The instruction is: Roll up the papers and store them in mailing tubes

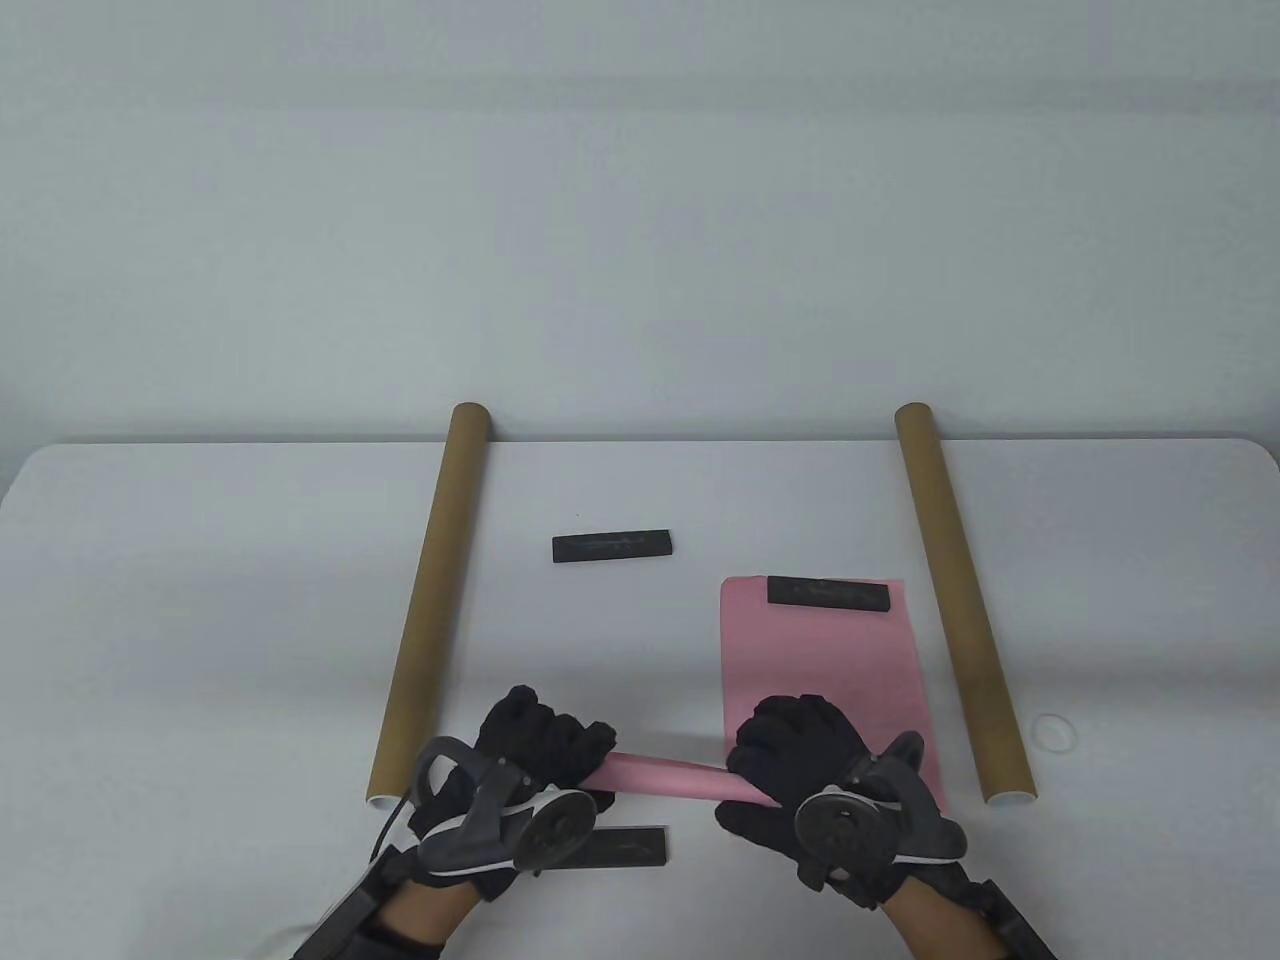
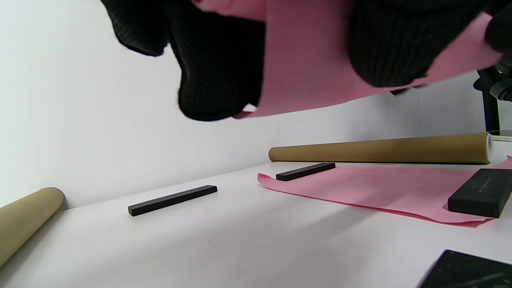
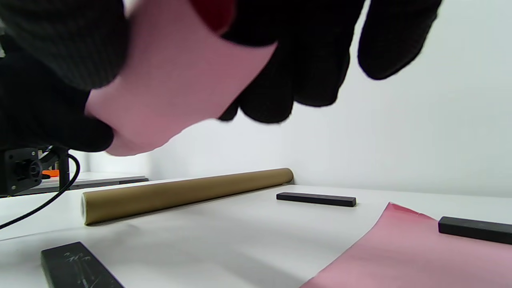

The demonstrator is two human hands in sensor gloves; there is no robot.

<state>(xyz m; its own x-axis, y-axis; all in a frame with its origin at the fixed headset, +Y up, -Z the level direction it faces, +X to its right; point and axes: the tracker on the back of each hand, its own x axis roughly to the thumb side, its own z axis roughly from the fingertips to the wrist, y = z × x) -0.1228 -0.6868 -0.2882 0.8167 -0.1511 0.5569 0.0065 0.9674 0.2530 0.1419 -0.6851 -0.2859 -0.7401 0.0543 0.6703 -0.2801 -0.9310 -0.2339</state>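
Note:
A rolled pink paper (image 1: 665, 776) is held above the table's front edge. My left hand (image 1: 535, 745) grips its left end and my right hand (image 1: 800, 755) grips its right end. The roll shows close up in the left wrist view (image 2: 308, 72) and in the right wrist view (image 3: 176, 84). A second pink sheet (image 1: 825, 665) lies flat at centre right, with a black bar weight (image 1: 828, 594) on its far edge. Two brown mailing tubes lie on the table, one on the left (image 1: 430, 610) and one on the right (image 1: 960, 600).
A loose black bar (image 1: 612, 546) lies in the middle of the table. Another black bar (image 1: 625, 848) lies at the front, below the roll. A small clear ring (image 1: 1056, 732) lies right of the right tube. A cable runs at the left in the right wrist view (image 3: 36, 212).

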